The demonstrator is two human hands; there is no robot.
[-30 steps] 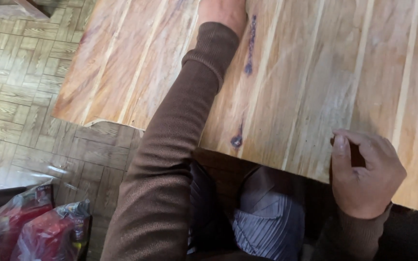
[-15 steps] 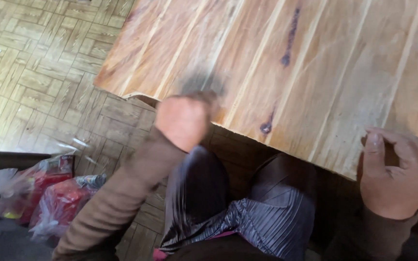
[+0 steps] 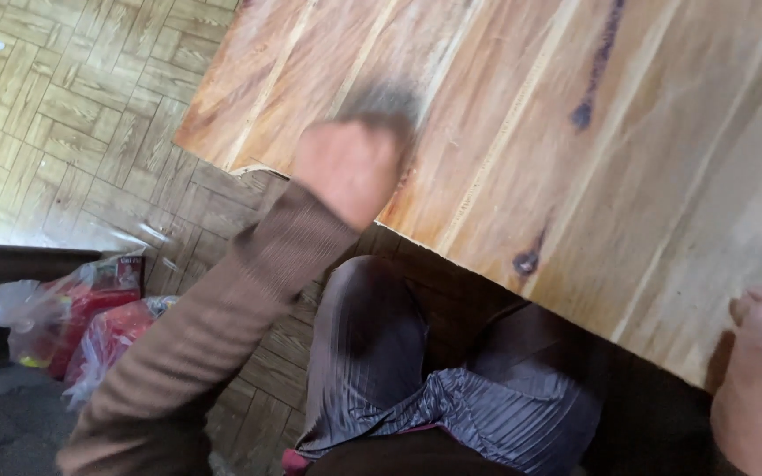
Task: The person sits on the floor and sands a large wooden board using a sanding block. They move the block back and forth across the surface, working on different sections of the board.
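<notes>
Wooden board (image 3: 575, 150) | left hand (image 3: 350, 167) fisted on blurred grey pad (image 3: 381, 99) | right hand (image 3: 760, 388) gripping board edge

We press a dark grey pad (image 3: 387, 99), blurred, flat on the board (image 3: 575, 150) near its left near edge. The board is a broad panel of pale and reddish wood strips with dark knots and streaks, lying flat, its near edge above our knees.
</notes>
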